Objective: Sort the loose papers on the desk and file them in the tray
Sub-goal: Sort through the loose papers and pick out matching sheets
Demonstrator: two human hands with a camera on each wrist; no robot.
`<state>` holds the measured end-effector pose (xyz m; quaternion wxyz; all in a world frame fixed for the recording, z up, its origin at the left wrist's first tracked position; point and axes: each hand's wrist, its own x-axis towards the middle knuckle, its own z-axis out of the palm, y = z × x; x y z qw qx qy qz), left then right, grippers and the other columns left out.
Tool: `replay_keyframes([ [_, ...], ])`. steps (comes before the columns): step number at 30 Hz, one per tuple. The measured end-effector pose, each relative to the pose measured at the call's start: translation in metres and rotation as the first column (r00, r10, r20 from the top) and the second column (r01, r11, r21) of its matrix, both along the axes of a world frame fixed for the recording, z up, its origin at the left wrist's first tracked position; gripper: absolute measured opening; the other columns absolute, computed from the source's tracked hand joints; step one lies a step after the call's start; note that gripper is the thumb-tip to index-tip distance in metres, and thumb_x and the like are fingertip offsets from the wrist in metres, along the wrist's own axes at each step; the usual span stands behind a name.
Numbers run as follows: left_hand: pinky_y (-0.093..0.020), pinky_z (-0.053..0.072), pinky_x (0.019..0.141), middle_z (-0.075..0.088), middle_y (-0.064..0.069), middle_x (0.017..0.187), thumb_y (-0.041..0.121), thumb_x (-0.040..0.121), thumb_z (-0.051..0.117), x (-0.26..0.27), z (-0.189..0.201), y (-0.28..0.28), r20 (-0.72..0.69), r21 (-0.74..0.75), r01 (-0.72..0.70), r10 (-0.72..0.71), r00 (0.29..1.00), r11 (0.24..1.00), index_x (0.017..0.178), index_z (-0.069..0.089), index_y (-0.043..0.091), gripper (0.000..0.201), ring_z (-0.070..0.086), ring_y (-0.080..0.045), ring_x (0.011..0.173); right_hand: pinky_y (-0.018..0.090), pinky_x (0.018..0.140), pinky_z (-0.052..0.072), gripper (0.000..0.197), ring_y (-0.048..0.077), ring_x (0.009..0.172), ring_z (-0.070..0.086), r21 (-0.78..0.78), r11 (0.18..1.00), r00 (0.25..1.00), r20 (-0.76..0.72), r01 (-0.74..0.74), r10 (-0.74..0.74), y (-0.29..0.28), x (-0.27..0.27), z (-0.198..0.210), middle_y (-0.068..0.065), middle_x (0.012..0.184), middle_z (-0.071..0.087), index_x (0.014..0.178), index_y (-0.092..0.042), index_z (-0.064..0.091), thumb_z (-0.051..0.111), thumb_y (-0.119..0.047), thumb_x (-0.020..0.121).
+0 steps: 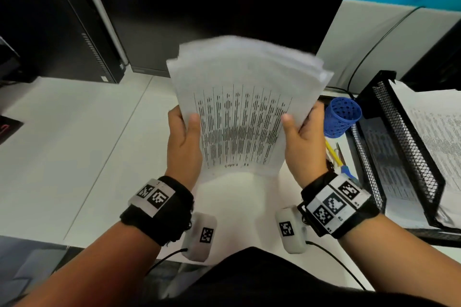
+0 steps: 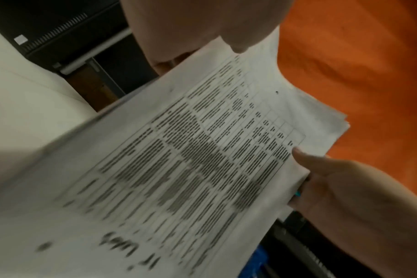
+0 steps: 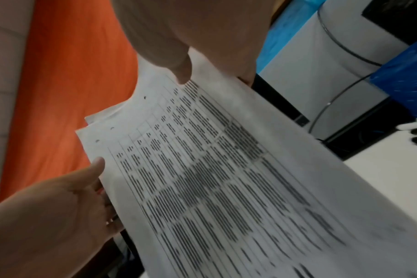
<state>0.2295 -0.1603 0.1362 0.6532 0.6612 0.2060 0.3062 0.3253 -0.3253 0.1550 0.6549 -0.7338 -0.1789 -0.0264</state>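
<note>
Two hands hold one thick stack of white printed sheets (image 1: 247, 107) up above the white table (image 1: 74, 144), its top edge fanned and blurred; the left hand (image 1: 183, 142) grips the stack's left edge, thumb pressed on the front sheet, its fingers hidden behind the paper; the right hand (image 1: 303, 142) grips the right edge the same way, thumb in front, fingers curled behind; the black wire-mesh filing tray (image 1: 404, 137) sits at the right of the table with printed sheets already in it; a blue perforated plastic pen cup (image 1: 343, 117) stands just beside the tray's left wall; a dark monitor (image 1: 224, 7) rises behind the stack.
</note>
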Motion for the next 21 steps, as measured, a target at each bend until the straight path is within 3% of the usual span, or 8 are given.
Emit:
replay_keyframes([
  [3,-0.034,0.047,0.097,0.056,0.014,0.122,0.032,0.098,0.043,-0.005,-0.021,0.001,-0.094,-0.010,0.068,-0.068,0.993,0.998,0.128,0.034,0.028,0.032,0.056,-0.007,0.114,0.002,0.080,0.046,0.032,-0.021,0.091,0.055,-0.082,0.996,0.995,-0.092,-0.043,0.036,-0.005,0.001,-0.023,-0.022,0.106,0.055,0.124,-0.012,0.041,0.051,-0.005,0.094],
  [8,-0.016,0.041,0.083,0.051,0.026,0.111,0.021,0.100,0.044,-0.001,-0.038,0.001,-0.216,-0.074,0.108,-0.122,0.969,0.991,0.125,0.032,0.034,0.031,0.050,0.010,0.101,0.022,0.099,0.040,0.040,0.005,0.112,0.052,-0.203,0.979,0.980,-0.198,-0.026,-0.015,-0.006,0.004,-0.049,-0.009,0.122,0.055,0.137,-0.017,0.040,0.043,-0.008,0.098],
  [12,-0.016,0.040,0.082,0.053,0.026,0.106,0.022,0.099,0.046,0.002,-0.047,0.002,-0.319,-0.086,0.111,-0.133,0.938,0.990,0.127,0.039,0.036,0.032,0.052,0.008,0.097,0.013,0.090,0.040,0.038,0.004,0.106,0.054,-0.197,0.980,0.971,-0.236,-0.021,-0.027,-0.009,0.005,-0.051,-0.010,0.117,0.057,0.134,-0.019,0.043,0.043,-0.007,0.098],
  [14,-0.022,0.042,0.089,0.058,0.019,0.109,0.023,0.098,0.047,0.002,-0.049,0.004,-0.355,-0.073,0.077,-0.098,0.930,0.994,0.133,0.046,0.031,0.035,0.056,-0.004,0.102,0.006,0.085,0.040,0.036,0.000,0.101,0.055,-0.206,0.978,0.967,-0.252,-0.024,-0.029,-0.012,0.007,-0.050,-0.010,0.114,0.058,0.132,-0.018,0.044,0.043,-0.007,0.098],
  [18,-0.027,0.044,0.090,0.062,0.010,0.110,0.018,0.098,0.047,-0.001,-0.047,0.007,-0.364,-0.049,0.021,-0.037,0.931,0.999,0.129,0.052,0.025,0.031,0.058,-0.011,0.105,0.030,0.096,0.046,0.025,0.011,0.104,0.059,-0.220,0.972,0.947,-0.322,-0.077,0.002,-0.021,0.012,-0.052,-0.005,0.113,0.063,0.120,-0.019,0.047,0.048,-0.011,0.096],
  [21,-0.032,0.047,0.095,0.064,0.008,0.114,0.019,0.099,0.047,-0.004,-0.046,0.007,-0.347,-0.085,-0.034,0.002,0.938,0.996,0.130,0.052,0.022,0.032,0.059,-0.013,0.108,0.034,0.091,0.047,0.021,0.015,0.101,0.059,-0.370,0.904,0.920,-0.387,-0.214,0.059,-0.029,0.008,-0.059,-0.002,0.108,0.064,0.117,-0.017,0.050,0.049,-0.017,0.096],
])
